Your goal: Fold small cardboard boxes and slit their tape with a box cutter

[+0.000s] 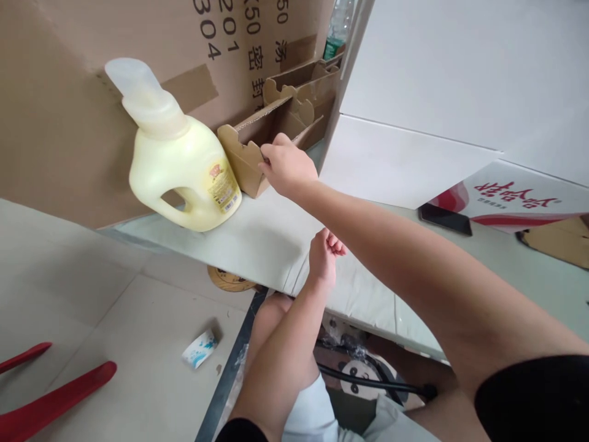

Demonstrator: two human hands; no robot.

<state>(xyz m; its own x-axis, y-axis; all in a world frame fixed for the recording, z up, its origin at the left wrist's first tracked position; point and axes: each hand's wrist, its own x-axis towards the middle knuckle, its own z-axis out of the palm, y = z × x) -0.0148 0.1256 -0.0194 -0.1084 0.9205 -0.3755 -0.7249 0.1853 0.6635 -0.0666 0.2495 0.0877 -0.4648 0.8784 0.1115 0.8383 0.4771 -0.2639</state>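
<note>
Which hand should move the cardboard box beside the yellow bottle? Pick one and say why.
Probably the right hand: it is at the rim of the cardboard box, while the left hand is farther from it.

Jug (205,144): smooth plastic, low sheen. Box (251,167) right of jug: matt cardboard. Carton (55,110) behind jug: same, matt.
</note>
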